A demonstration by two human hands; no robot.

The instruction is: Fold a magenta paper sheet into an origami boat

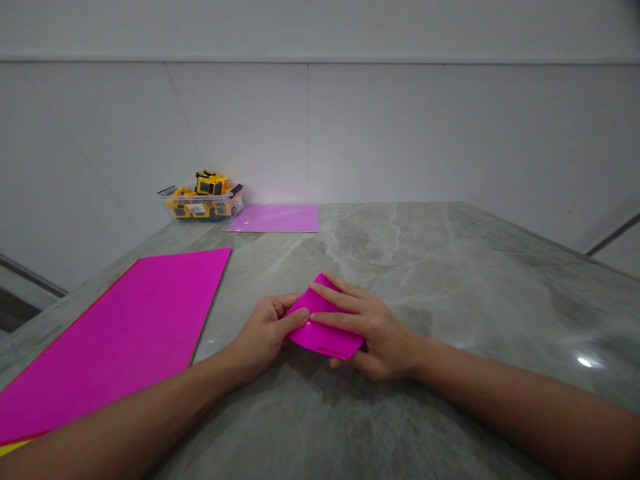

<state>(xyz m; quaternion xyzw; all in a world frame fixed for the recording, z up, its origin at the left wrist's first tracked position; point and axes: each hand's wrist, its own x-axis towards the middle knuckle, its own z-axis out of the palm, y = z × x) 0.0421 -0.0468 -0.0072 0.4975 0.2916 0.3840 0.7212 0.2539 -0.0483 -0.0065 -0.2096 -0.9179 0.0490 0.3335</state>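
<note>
A small folded piece of bright pink paper [327,333] is held between both hands, just above the grey marbled table. My left hand [273,323] pinches its left corner, thumb on top and the other fingers curled at and under the edge. On the right, my right hand [377,330] lays its fingers across the upper face while the thumb is beneath the near edge, so the paper sits between them. The paper is tilted, and its underside is hidden.
Large pink sheets [135,327] lie stacked at the left, with red and yellow edges showing below. Towards the wall is a flat lilac pack [280,218]. Beside it stands a clear plastic box [200,207] holding yellow toy vehicles [213,185]. The marbled table [480,287] meets the white wall.
</note>
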